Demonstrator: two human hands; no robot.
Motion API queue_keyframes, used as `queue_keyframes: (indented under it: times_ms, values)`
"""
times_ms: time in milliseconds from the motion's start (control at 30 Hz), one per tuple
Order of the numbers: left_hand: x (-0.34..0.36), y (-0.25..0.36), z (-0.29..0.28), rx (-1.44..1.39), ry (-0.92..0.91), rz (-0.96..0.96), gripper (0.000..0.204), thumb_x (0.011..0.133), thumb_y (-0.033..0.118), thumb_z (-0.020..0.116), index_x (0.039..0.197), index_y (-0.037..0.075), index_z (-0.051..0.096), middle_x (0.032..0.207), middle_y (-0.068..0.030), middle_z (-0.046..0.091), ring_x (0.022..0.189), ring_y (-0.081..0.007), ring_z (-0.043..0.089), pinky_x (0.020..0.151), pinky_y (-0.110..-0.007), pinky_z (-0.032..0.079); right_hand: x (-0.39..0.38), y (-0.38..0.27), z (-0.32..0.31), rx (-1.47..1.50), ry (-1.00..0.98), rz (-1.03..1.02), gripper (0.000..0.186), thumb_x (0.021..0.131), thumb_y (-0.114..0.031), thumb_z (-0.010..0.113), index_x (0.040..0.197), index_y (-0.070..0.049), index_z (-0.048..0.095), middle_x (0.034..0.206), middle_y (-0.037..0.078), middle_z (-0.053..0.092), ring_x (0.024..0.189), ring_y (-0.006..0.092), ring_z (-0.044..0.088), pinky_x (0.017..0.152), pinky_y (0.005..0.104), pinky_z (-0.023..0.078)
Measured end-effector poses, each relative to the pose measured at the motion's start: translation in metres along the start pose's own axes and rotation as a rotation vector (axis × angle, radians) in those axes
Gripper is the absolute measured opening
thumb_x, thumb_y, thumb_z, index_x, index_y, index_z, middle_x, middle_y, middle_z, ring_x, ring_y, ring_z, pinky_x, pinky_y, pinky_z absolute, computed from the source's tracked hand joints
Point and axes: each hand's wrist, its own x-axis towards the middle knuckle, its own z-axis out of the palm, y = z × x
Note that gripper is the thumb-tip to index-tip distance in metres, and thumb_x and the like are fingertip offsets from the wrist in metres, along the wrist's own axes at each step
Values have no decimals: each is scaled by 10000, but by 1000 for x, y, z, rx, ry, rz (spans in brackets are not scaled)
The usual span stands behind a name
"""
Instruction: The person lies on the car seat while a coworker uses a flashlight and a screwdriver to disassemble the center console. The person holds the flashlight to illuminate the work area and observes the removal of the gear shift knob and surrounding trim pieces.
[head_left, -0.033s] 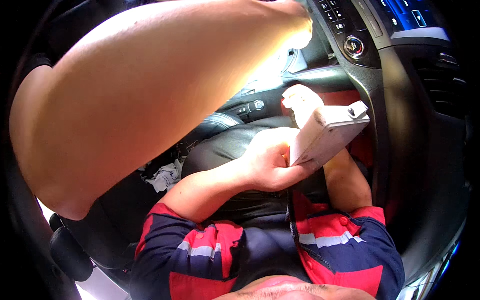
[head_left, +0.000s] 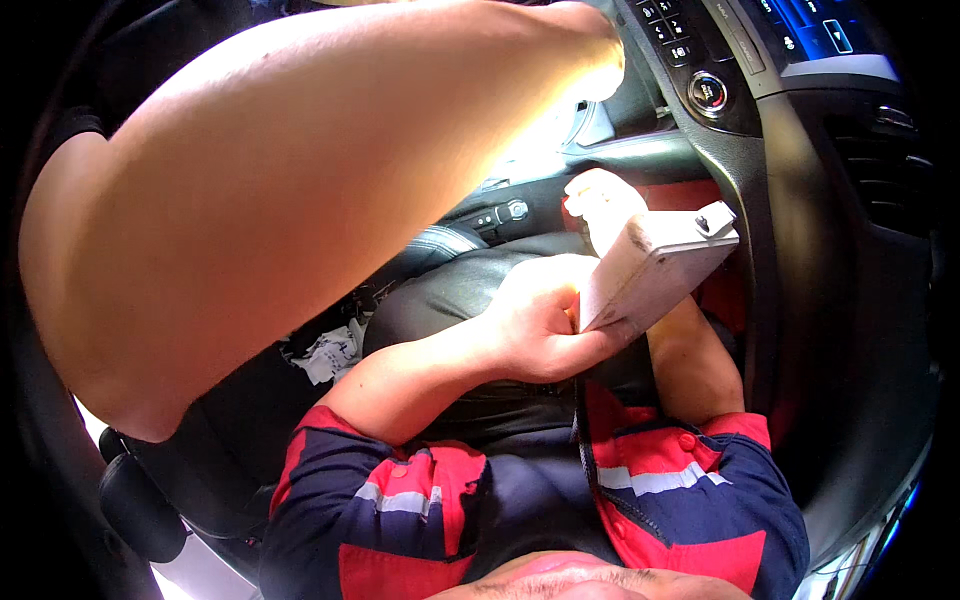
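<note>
A pale, box-like case [head_left: 668,268] stands tilted in the left hand [head_left: 545,325], whose grip is closed around its near end, in front of the person's torso. The right hand [head_left: 612,210] is just beyond the case, fingers curled; whether its grip holds anything, one cannot tell. Up and left of the case stretches another person's bare arm [head_left: 290,190]; above it sits a round knob [head_left: 708,93], and white papers [head_left: 332,355] lie lower left of it.

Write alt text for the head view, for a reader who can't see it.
Inside a car, a person's left hand grips a pale, box-like object; the right hand shows partly behind it, contact unclear. A large bare limb, apparently someone else's, fills the upper left, and a dark dashboard curves down the right.
</note>
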Motion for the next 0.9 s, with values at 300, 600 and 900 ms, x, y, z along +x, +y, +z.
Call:
queue_keyframes:
  times_ms: [300,600,900]
  values:
    - [1,5,-1,-88,-40,-37,92,852,87,659,921,27,664,896,-84,667,816,-147,625,730,-304,496,3,7,0,-29,0,-5,217,927,-173,539,1056,-1,568,920,47,588,814,135,568,727,261,471]
    - [-1,-1,-1,-13,-31,-29,127,868,147,666,932,38,662,887,-64,669,833,-134,618,736,-298,496,6,37,-12,-103,-46,-70,231,933,-177,529,1075,3,560,933,50,590,827,143,572,739,266,474]
    - [-1,-4,9,-57,60,-48,208,826,244,685,850,45,629,716,-114,629,649,-209,619,620,-343,494,9,63,-26,-142,-92,-135,246,938,-180,519,1095,7,552,946,52,591,840,151,576,752,271,478]
